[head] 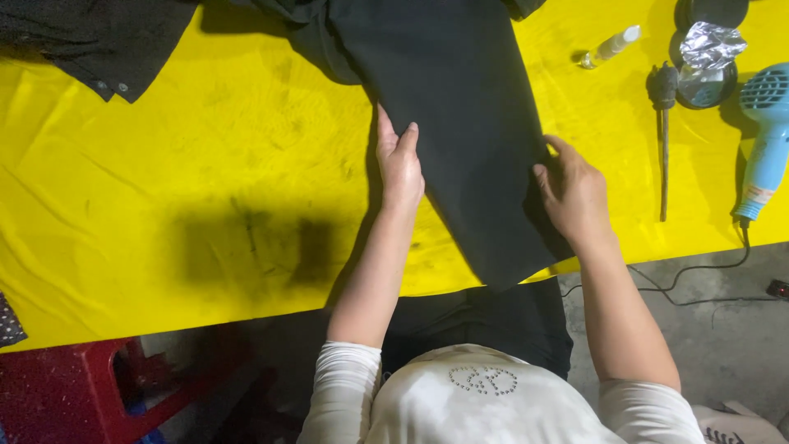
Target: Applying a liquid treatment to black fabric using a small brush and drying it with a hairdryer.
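Observation:
A black garment (460, 107) lies stretched over the yellow table cover (205, 164), its lower end hanging past the near edge. My left hand (399, 160) rests flat on the garment's left edge, fingers together and pointing away from me. At the garment's right edge, my right hand (573, 193) pinches the cloth between thumb and fingers. My arms wear white sleeves pushed up to the elbow.
Another dark garment with buttons (90, 41) lies at the far left. To the right are a small clear bottle (610, 46), a dark long-handled tool (663, 123), a round dish with foil (708, 57) and a blue hair dryer (766, 131) with its cord. A red stool (74, 395) stands below the table.

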